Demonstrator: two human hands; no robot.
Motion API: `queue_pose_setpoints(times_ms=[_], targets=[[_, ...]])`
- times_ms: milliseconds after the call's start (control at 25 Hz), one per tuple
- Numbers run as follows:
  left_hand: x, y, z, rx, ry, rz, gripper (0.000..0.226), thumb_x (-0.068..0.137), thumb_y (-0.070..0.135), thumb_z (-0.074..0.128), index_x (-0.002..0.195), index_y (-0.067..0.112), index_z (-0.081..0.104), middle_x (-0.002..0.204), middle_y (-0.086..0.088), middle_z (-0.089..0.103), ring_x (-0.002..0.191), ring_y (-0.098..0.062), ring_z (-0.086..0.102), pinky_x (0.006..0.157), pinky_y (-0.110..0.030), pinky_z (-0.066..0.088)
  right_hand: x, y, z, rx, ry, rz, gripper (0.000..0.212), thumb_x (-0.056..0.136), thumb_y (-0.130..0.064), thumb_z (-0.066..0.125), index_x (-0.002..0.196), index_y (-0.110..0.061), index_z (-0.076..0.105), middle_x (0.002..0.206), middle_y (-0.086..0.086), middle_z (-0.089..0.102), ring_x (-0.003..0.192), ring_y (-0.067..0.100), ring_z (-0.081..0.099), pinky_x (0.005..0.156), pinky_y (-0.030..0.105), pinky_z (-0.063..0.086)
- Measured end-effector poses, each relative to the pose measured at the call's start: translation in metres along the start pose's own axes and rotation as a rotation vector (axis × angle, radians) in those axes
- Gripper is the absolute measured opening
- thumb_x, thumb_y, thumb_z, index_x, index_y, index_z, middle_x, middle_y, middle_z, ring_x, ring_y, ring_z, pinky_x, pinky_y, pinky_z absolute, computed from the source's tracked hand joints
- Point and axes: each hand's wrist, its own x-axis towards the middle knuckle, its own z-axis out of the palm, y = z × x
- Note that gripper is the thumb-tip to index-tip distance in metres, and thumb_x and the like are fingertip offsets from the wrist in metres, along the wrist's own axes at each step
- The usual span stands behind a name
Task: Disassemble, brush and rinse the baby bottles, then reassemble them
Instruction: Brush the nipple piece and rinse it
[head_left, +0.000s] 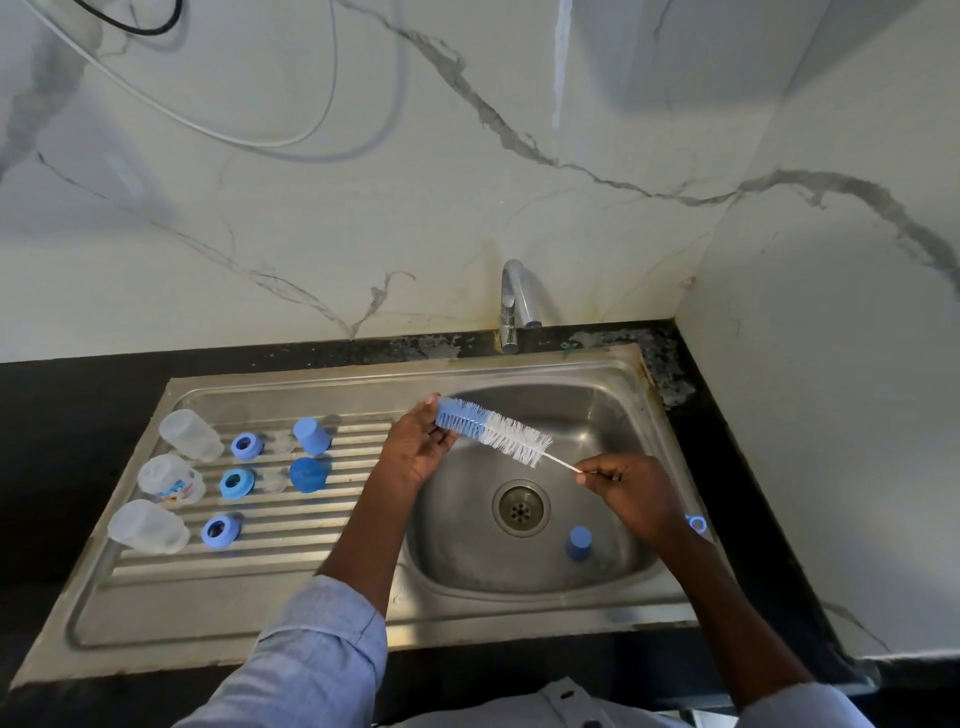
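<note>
Holding the bottle brush (493, 431) level over the sink basin (613, 415), the person has it spanned between both hands, probably so that any drip falls into the bowl and the bristles can be checked or cleared before the next part is scrubbed. The right hand (631, 493) pinches the thin white wire handle at its near end, fingers curled tight round it. The left hand (415, 447) meets the far, blue-bristled tip: its thumb and fingertips close lightly on the bristle head, which lies along the upper edge of the hand and sticks out past the fingers toward the white bristles.

On the ribbed drainboard (311, 525) the parts are laid out in rows by kind, a sensible order for keeping each set together. Three clear bottle bodies (171, 480) lie mouth-down or on their sides at the left. Beside them sit three blue screw rings (236, 483), then two clear teats (275, 480), faint and hard to make out, then two blue caps (310, 457). A third blue cap (579, 543) stands in the basin, near the drain (521, 508) and well apart from the brush, so it seems to be the piece awaiting scrubbing. The tap (514, 306) shows no running water. Judging by this layout, disassembly is done and brushing is under way; nothing is reassembled yet.
</note>
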Motion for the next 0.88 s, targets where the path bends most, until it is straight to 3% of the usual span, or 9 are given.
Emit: queue_pose_setpoints(times_ms=[120, 240, 400, 480, 560, 680, 800, 880], targets=[[0.001, 0.004, 0.0, -0.151, 0.015, 0.027, 0.017, 0.102, 0.012, 0.06, 0.108, -0.004, 0.06, 0.101, -0.019, 0.067, 0.1, -0.03, 0.065, 0.111, -0.046, 0.046, -0.003, 0.002, 0.0, 0.051, -0.093, -0.032, 0.03, 0.088, -0.013, 0.08, 0.085, -0.043, 0.078, 0.085, -0.017, 0.078, 0.084, 0.003, 0.073, 0.08, 0.023, 0.056], [0.004, 0.01, -0.008, -0.214, 0.097, 0.023, 0.012, 0.102, 0.011, 0.053, 0.105, 0.003, 0.062, 0.089, -0.015, 0.068, 0.089, -0.026, 0.066, 0.107, -0.041, 0.05, -0.011, 0.014, -0.004, 0.005, -0.019, 0.005, 0.02, 0.087, -0.014, 0.081, 0.09, -0.034, 0.082, 0.083, -0.02, 0.077, 0.083, 0.001, 0.072, 0.08, 0.029, 0.057], [0.0, 0.006, -0.018, -0.01, 0.105, 0.005, 0.014, 0.096, 0.018, 0.056, 0.098, 0.01, 0.067, 0.077, -0.008, 0.058, 0.075, -0.02, 0.059, 0.079, -0.032, 0.052, -0.017, 0.018, -0.007, 0.112, 0.104, 0.032, 0.039, 0.091, -0.002, 0.072, 0.097, -0.04, 0.078, 0.086, -0.02, 0.076, 0.081, 0.004, 0.071, 0.078, 0.026, 0.054], [-0.003, 0.0, -0.014, 0.007, 0.068, -0.01, 0.022, 0.094, 0.016, 0.053, 0.108, 0.01, 0.069, 0.075, -0.008, 0.056, 0.071, -0.019, 0.057, 0.071, -0.031, 0.052, -0.016, 0.01, -0.001, 0.152, 0.095, 0.011, 0.045, 0.092, 0.0, 0.068, 0.098, -0.043, 0.076, 0.085, -0.019, 0.076, 0.077, 0.005, 0.07, 0.075, 0.021, 0.053], [-0.005, -0.006, -0.009, 0.027, 0.024, -0.017, 0.027, 0.096, 0.016, 0.054, 0.118, 0.007, 0.067, 0.077, -0.009, 0.06, 0.071, -0.02, 0.06, 0.066, -0.03, 0.055, -0.014, -0.001, 0.011, 0.151, 0.096, 0.01, 0.04, 0.094, -0.003, 0.067, 0.102, -0.041, 0.078, 0.081, -0.015, 0.075, 0.072, 0.008, 0.068, 0.071, 0.024, 0.054], [-0.011, -0.017, -0.001, 0.076, -0.048, 0.016, 0.025, 0.103, 0.028, 0.06, 0.115, 0.007, 0.067, 0.076, -0.009, 0.064, 0.065, -0.019, 0.061, 0.057, -0.027, 0.056, -0.012, -0.019, 0.035, 0.113, 0.116, -0.053, 0.031, 0.093, -0.01, 0.07, 0.112, -0.032, 0.08, 0.082, -0.017, 0.074, 0.069, 0.005, 0.067, 0.072, 0.028, 0.055], [-0.017, -0.027, 0.008, 0.107, -0.059, 0.061, 0.025, 0.106, 0.03, 0.053, 0.102, 0.009, 0.067, 0.069, -0.006, 0.058, 0.051, -0.012, 0.05, 0.047, -0.022, 0.046, -0.01, -0.028, 0.05, 0.063, 0.151, -0.166, 0.032, 0.089, -0.007, 0.073, 0.109, -0.031, 0.081, 0.089, -0.017, 0.077, 0.07, -0.003, 0.065, 0.071, 0.021, 0.052], [-0.021, -0.032, 0.012, 0.139, -0.058, 0.089, 0.027, 0.109, 0.032, 0.044, 0.107, 0.013, 0.063, 0.063, -0.003, 0.05, 0.047, -0.012, 0.042, 0.043, -0.022, 0.036, -0.006, -0.03, 0.051, 0.003, 0.191, -0.153, 0.031, 0.088, -0.008, 0.072, 0.108, -0.03, 0.081, 0.09, -0.013, 0.078, 0.074, 0.001, 0.068, 0.075, 0.025, 0.055]])
